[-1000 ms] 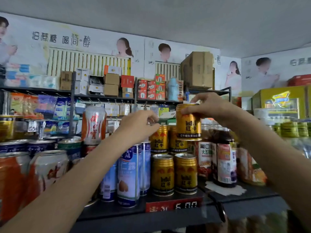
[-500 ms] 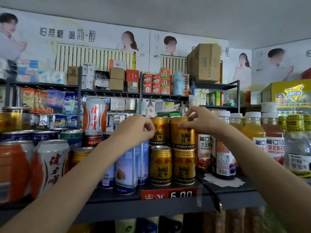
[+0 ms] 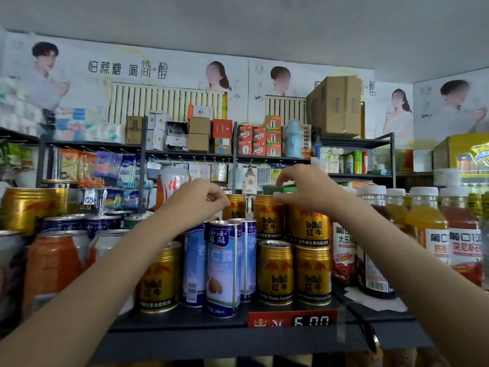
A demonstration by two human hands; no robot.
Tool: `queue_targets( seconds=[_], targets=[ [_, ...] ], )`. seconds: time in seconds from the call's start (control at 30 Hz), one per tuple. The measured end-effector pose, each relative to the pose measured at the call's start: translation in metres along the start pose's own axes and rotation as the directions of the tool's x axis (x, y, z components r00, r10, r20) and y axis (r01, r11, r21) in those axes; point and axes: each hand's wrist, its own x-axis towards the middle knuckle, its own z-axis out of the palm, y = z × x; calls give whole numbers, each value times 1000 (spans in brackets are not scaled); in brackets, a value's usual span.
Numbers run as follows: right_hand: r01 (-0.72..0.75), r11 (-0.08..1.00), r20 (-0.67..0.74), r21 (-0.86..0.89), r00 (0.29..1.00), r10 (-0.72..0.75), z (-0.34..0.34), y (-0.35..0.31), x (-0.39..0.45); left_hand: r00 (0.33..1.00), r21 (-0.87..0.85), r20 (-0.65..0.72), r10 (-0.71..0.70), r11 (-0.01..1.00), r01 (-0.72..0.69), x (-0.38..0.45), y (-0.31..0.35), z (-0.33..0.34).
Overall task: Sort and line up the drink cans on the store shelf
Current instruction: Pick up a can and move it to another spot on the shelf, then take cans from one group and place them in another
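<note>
Head view. Shelf: gold cans stacked two high beside blue cans, grouped by kind, labels forward.
Left hand: fingers curled at the rim of the rear upper gold can; whether its grip pinches the can cannot be told.
Right hand: fingers loosely curled over the upper cans' tops, apparently steadying; contact unclear.

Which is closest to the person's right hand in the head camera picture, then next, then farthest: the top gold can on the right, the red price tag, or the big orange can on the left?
From the right hand:
1. Top gold can, stacked just under the hand.
2. Red price tag, lower down on the shelf's front edge.
3. Big orange can, far off at the left side.
</note>
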Motion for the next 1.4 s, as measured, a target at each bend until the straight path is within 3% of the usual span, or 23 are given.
queue_targets(
  seconds=[0.13,0.27,0.43,0.63,0.8,0.9,1.0,1.4],
  targets=[
    [43,981,180,-190,984,-8,13,-9,28,999,50,47,28,998,-30,12,0,-3],
    [3,991,353,-134,935,45,26,-11,41,994,52,72,80,995,-83,22,-1,2],
    [-5,985,413,-171,908,76,33,-14,53,988,56,76,135,989,-139,33,-4,7],
    [9,981,565,-194,818,104,28,-14,72,985,40,78,156,986,-160,44,-7,15],
    [14,987,534,-158,842,73,28,-6,79,985,33,77,151,988,-154,49,-11,16],
    [8,982,358,-190,932,62,26,-6,87,987,14,70,147,989,-149,56,-12,15],
    [35,960,253,-279,967,39,34,-11,94,986,9,78,145,989,-147,60,-13,19],
    [-94,955,439,-281,872,215,73,-9,104,985,23,60,161,986,-163,58,-18,20]
  ],
)
